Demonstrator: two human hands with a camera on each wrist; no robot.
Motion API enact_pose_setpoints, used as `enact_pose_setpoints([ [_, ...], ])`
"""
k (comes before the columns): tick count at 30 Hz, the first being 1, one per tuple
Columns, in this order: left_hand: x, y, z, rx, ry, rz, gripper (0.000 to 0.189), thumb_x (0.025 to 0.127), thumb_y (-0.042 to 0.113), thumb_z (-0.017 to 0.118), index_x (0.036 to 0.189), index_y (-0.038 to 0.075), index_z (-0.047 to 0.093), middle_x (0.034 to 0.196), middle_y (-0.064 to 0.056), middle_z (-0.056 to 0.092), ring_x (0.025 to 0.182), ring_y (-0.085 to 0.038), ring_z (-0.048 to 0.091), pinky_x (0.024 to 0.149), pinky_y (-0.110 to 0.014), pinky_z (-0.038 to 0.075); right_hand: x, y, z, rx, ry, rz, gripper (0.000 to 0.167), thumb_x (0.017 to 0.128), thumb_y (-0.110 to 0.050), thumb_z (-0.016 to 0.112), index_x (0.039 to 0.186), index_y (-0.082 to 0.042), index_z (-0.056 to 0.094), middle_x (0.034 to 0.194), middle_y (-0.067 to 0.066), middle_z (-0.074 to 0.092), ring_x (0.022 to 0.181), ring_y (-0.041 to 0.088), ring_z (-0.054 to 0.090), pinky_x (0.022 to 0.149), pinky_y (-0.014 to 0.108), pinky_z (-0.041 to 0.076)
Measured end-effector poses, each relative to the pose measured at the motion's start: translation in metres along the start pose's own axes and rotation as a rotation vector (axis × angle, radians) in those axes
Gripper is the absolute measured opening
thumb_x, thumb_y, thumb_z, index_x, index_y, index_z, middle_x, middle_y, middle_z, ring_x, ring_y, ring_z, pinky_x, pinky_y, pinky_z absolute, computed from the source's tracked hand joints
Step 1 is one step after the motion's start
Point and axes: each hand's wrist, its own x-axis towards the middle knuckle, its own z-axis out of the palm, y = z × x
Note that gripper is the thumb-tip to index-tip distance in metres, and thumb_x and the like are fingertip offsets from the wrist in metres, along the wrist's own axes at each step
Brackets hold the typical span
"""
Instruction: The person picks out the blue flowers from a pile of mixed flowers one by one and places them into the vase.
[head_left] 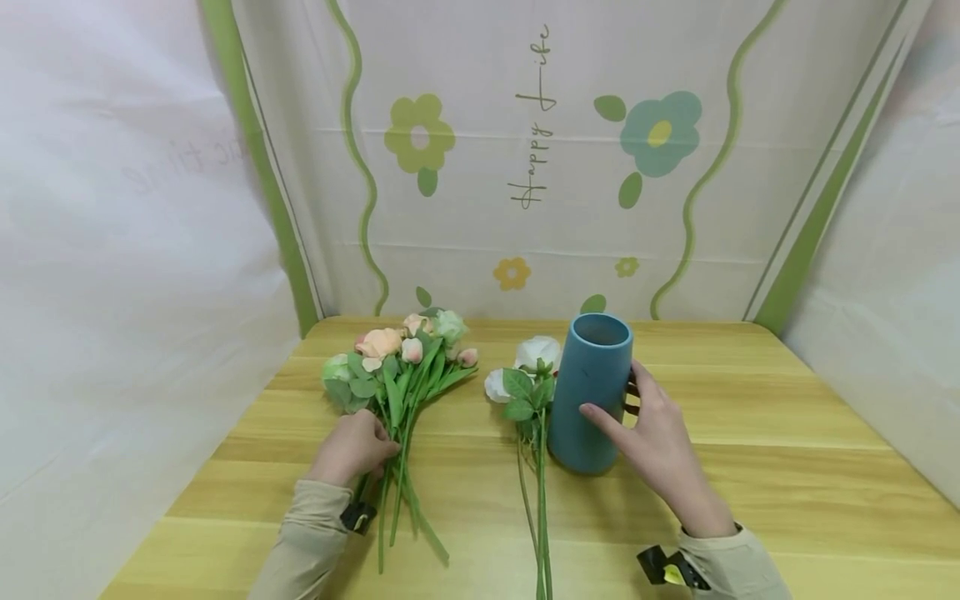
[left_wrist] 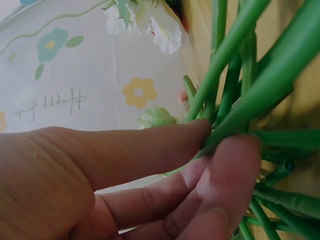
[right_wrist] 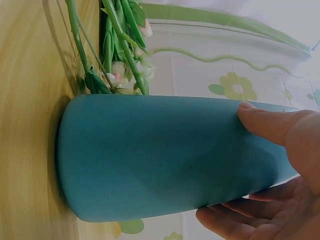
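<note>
A blue vase point(head_left: 588, 400) stands upright on the wooden table, its round mouth facing up. My right hand point(head_left: 662, 442) holds it from the right, thumb on the near side and fingers around the far side; the right wrist view shows this grip on the vase point(right_wrist: 165, 155) from close by. At the left lies a bunch of peach, pink and pale green artificial flowers point(head_left: 382, 343). Its stems pass by my left hand point(head_left: 356, 448), which pinches a green flower stem point(left_wrist: 245, 107) between thumb and index finger.
White artificial roses point(head_left: 537, 353) with long stems lie just left of the vase, between the two hands. A printed cloth point(head_left: 465, 233) hangs behind the wooden table point(head_left: 750, 467), and pale cloth sides point(head_left: 150, 250) flank it.
</note>
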Motion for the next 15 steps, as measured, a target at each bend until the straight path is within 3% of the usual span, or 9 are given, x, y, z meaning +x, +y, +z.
enact_pose_setpoints([
  [15, -0.0014, -0.0011, 0.0001, -0.013, 0.045, 0.021, 0.044, 0.088, 0.012, 0.073, 0.050, 0.010, 0.050, 0.050, -0.003, 0.059, 0.040, -0.012, 0.047, 0.040, -0.022, 0.030, 0.0002, 0.0014, 0.0005, 0.006, -0.006, 0.014, 0.093, 0.086, -0.043, 0.075, 0.148, 0.008, 0.028, 0.136, 0.030, 0.047, 0.121, 0.045, 0.049, 0.087, 0.056, 0.049],
])
